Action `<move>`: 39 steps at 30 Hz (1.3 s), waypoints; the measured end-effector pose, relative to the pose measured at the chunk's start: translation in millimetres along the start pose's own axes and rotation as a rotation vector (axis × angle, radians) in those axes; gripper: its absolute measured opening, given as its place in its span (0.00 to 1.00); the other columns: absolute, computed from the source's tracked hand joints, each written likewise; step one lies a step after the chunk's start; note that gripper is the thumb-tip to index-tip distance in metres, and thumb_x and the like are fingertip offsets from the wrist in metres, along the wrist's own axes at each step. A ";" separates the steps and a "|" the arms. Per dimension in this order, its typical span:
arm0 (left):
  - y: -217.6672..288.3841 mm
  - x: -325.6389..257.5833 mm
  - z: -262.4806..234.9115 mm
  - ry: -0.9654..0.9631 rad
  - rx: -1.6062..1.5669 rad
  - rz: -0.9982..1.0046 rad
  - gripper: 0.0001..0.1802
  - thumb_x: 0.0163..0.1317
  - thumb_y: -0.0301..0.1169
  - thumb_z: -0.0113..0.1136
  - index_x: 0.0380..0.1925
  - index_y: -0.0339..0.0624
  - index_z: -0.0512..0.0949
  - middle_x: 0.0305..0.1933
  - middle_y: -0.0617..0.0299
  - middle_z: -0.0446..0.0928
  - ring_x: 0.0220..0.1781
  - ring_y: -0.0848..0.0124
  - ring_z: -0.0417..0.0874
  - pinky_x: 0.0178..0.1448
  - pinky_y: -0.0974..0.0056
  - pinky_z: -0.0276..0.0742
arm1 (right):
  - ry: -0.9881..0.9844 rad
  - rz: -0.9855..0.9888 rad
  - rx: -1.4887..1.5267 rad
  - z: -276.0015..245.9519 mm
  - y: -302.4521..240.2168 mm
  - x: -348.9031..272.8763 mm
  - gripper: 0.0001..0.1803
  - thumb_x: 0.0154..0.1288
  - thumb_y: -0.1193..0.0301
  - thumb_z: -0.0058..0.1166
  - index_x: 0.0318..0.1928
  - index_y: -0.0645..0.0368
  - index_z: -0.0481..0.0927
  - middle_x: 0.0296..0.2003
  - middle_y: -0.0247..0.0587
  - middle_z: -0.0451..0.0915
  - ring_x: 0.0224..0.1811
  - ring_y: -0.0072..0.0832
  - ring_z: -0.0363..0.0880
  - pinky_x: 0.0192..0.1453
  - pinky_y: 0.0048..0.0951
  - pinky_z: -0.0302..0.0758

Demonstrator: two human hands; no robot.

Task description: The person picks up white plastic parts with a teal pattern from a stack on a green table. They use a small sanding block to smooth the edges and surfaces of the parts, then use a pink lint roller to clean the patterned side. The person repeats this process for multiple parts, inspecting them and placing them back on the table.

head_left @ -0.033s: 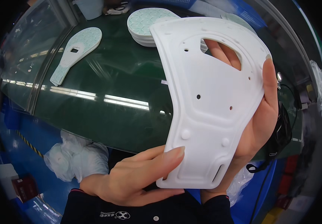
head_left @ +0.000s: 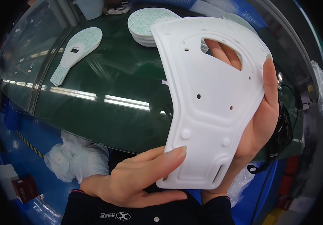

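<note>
A large white moulded plastic panel (head_left: 214,86), wide and rounded at the top and narrower below, is held up close in front of me. It has a cut-out opening, several small round holes, two round bumps and slots near the lower corners. My left hand (head_left: 135,176) grips its lower left corner, with the thumb flat on the face and the other fingers partly hidden. Around the right edge closes my right hand (head_left: 260,116), its thumb at the upper right rim. Its fingers pass behind the panel and show partly through the opening.
On the dark green tabletop (head_left: 127,123) lies a paddle-shaped piece (head_left: 82,41) with a pale green pattern. A stack of similar pieces (head_left: 146,26) stands behind the panel. Clear plastic bags (head_left: 77,157) hang below the table's near edge. Behind are a pale bucket (head_left: 90,8) and a blue basket (head_left: 249,13).
My left thumb has shifted very slightly to the right on the panel. Otherwise nothing visibly differs.
</note>
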State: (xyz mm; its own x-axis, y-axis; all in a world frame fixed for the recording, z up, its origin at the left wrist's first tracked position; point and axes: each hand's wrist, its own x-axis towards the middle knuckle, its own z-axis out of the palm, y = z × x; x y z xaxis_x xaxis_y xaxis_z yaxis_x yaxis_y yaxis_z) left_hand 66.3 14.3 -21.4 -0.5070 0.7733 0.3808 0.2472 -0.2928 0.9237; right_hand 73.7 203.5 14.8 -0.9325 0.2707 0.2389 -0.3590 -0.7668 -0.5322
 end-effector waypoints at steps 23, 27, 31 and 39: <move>-6.8 5.9 -38.2 -0.070 0.579 0.453 0.17 0.35 0.28 0.63 0.31 0.40 0.77 0.34 0.57 0.72 0.33 0.64 0.75 0.34 0.66 0.74 | 0.377 -0.046 0.069 -21.1 17.3 -26.5 0.32 0.38 0.78 0.36 0.52 0.66 0.55 0.47 0.55 0.63 0.51 0.49 0.62 0.54 0.57 0.58; 6.9 13.5 -44.2 0.386 0.797 0.390 0.16 0.29 0.32 0.66 0.26 0.51 0.80 0.40 0.59 0.67 0.43 0.65 0.67 0.49 0.58 0.66 | 0.448 0.038 -0.052 -39.2 27.3 -55.7 0.33 0.34 0.79 0.36 0.50 0.67 0.59 0.44 0.51 0.67 0.47 0.45 0.67 0.51 0.47 0.65; -17.1 29.4 -47.4 0.289 0.188 0.245 0.10 0.41 0.29 0.61 0.25 0.38 0.75 0.50 0.38 0.63 0.56 0.50 0.61 0.58 0.49 0.53 | 0.520 -0.029 0.061 -37.9 46.6 -74.3 0.36 0.32 0.80 0.35 0.53 0.71 0.58 0.41 0.50 0.69 0.44 0.39 0.70 0.48 0.35 0.68; -7.0 24.6 -44.3 0.181 0.361 0.419 0.06 0.41 0.29 0.62 0.21 0.42 0.76 0.29 0.53 0.73 0.31 0.64 0.78 0.56 0.42 0.57 | 0.253 -0.278 -0.531 -49.9 37.0 -80.9 0.32 0.47 0.78 0.42 0.57 0.64 0.52 0.39 0.50 0.72 0.45 0.44 0.70 0.53 0.41 0.63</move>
State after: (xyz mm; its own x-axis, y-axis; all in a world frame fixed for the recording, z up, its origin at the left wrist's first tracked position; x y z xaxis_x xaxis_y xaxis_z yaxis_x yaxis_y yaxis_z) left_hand 15.6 10.4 -16.5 -0.4300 0.5151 0.7415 0.7072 -0.3183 0.6313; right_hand 133.9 182.3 -64.8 -0.7594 0.5959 0.2611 -0.4978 -0.2738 -0.8229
